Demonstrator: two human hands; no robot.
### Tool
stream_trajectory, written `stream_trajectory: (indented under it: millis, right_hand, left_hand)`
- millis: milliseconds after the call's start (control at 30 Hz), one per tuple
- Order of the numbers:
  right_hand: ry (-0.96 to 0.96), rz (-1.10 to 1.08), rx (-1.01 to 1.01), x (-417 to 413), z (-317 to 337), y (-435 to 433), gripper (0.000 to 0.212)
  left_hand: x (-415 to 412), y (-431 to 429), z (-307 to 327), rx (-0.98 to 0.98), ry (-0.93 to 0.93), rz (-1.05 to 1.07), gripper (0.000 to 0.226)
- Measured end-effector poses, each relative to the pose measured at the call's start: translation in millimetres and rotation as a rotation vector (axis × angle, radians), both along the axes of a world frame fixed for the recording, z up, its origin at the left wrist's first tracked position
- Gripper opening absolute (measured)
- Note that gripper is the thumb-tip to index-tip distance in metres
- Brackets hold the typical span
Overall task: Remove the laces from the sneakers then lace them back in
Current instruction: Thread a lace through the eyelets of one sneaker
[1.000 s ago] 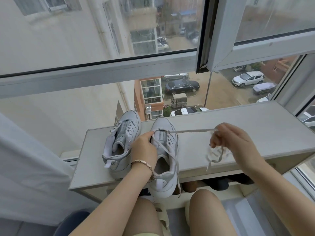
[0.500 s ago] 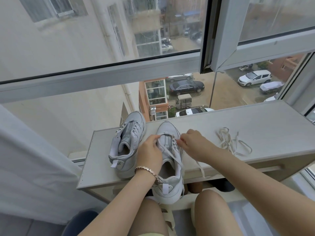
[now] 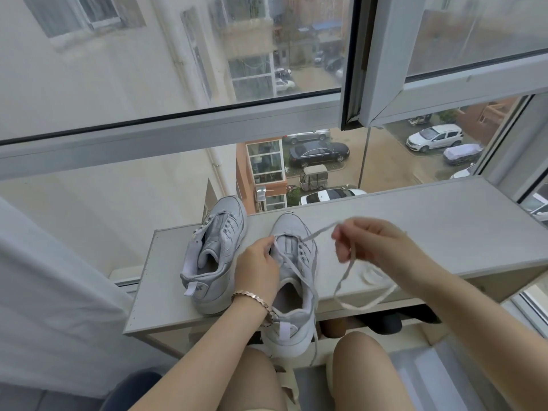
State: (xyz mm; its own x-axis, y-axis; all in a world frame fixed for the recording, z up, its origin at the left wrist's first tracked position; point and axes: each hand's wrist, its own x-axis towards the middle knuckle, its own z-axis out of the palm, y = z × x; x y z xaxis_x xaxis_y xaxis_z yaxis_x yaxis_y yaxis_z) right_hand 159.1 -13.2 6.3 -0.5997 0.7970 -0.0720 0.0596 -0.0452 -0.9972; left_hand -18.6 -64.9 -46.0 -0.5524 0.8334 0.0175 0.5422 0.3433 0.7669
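On the shelf (image 3: 415, 209), left hand (image 3: 258, 262) grip holding sneaker (image 3: 289, 229), right hand (image 3: 373, 244) grip pinching lace (image 3: 321, 231)

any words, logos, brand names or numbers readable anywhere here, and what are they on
None can be read.
Heel mark on the laceless sneaker: a logo shape, too blurred to read.
Heel tab of the sneaker with the lace: no legible text.
Plates on the cars outside: too small to read.

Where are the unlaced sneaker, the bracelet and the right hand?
unlaced sneaker (image 3: 221, 232): head view, its tongue.
bracelet (image 3: 252, 298): head view, links at the wrist.
right hand (image 3: 376, 244): head view, back of the hand.
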Motion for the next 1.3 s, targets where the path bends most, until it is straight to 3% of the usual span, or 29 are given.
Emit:
stream_trajectory:
  millis: [67,167,300,367,500,700,767,867,967,1033,1100,1233,1300]
  right_hand:
    - [0.112,-0.053,-0.026,3,15,6,0.024]
    - [0.219,-0.095,-0.117,-5,23,15,0.024]
    - [0.452,-0.133,-0.347,-29,23,19,0.023]
    - [0.542,-0.161,-0.424,-38,22,24,0.022]
    - [0.619,-0.249,-0.451,-44,20,40,0.021]
    - [0.602,-0.568,-0.49,-33,-9,63,0.02]
    - [0.508,-0.628,-0.513,-35,-19,61,0.021]
    - [0.066,-0.457,-0.486,-44,-23,41,0.023]
    - [-0.285,-0.126,-0.129,-52,-9,12,0.021]
    - [-0.322,0.028,0.092,-57,4,-3,0.014]
    - [-0.304,0.113,0.17,-61,9,-9,0.016]
    - [-0.374,0.097,0.201,-64,4,-4,0.034]
    - [-0.379,0.145,0.148,-61,2,-1,0.028]
  left_hand:
    - [1,1,3,-0.009,0.025,-0.06,0.034]
    - [11,2,19,0.135,0.013,-0.145,0.031]
    - [32,7,40,0.087,-0.487,-0.387,0.032]
    - [39,8,43,0.053,-0.624,-0.472,0.022]
    - [28,1,50,0.081,-0.78,-0.446,0.02]
    - [-22,-12,61,0.134,-0.847,-0.248,0.024]
    - [-32,-12,60,0.197,-0.948,-0.165,0.025]
    - [-31,-8,61,0.283,-1.083,-0.124,0.023]
    - [-20,-2,65,0.315,-1.136,-0.173,0.019]
    - [-12,4,68,0.339,-1.106,-0.181,0.018]
    - [-8,9,70,0.377,-1.081,-0.192,0.018]
    - [-5,15,75,0.384,-1.011,-0.247,0.017]
    - [-9,19,76,0.384,-0.951,-0.225,0.017]
